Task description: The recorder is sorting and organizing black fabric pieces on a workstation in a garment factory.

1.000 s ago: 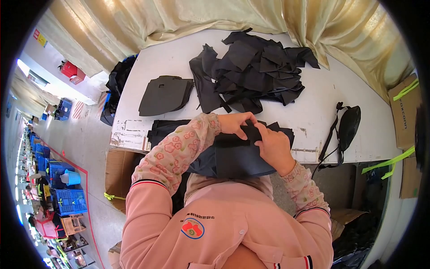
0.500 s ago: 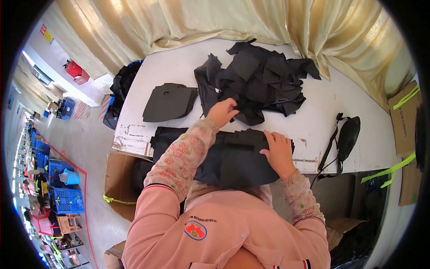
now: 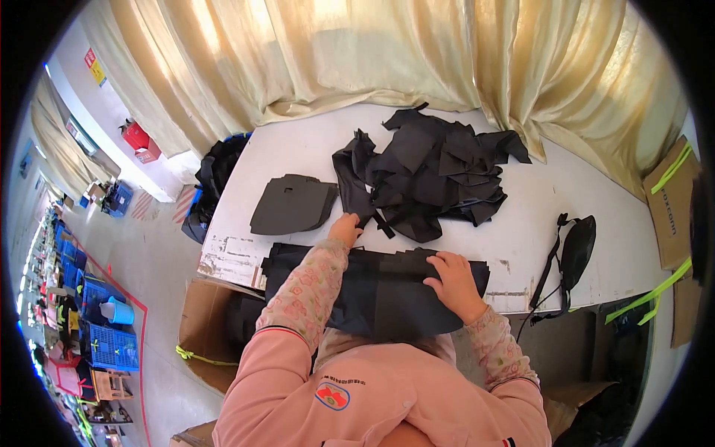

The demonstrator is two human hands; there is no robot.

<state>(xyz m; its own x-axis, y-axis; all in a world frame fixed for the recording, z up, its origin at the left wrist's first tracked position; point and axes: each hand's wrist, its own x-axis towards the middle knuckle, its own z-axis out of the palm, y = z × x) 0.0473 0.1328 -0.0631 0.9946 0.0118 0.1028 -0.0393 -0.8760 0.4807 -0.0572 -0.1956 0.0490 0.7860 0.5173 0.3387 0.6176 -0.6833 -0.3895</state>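
A flat stack of dark fabric pieces (image 3: pixel 387 287) lies at the near edge of the white desk (image 3: pixel 521 246), partly hanging over toward my lap. My right hand (image 3: pixel 453 279) rests spread and flat on its top layer, pressing it down without gripping. My left hand (image 3: pixel 346 227) reaches past the stack to the near edge of the loose heap of black cut pieces (image 3: pixel 436 175) in the middle of the desk, fingers curled at a dangling strip; I cannot tell whether they have closed on it. Judging by the sizes, a fair number of pieces are already squared up in the stack, but the tangled heap is large, so most of the sorting seems left. The stacked pieces look matte, thin and limp, edges roughly aligned. A smaller neat pile of shaped dark panels (image 3: pixel 292 205) sits to the left, a black waist bag (image 3: pixel 577 249) to the right, cream curtains (image 3: pixel 387 52) behind.
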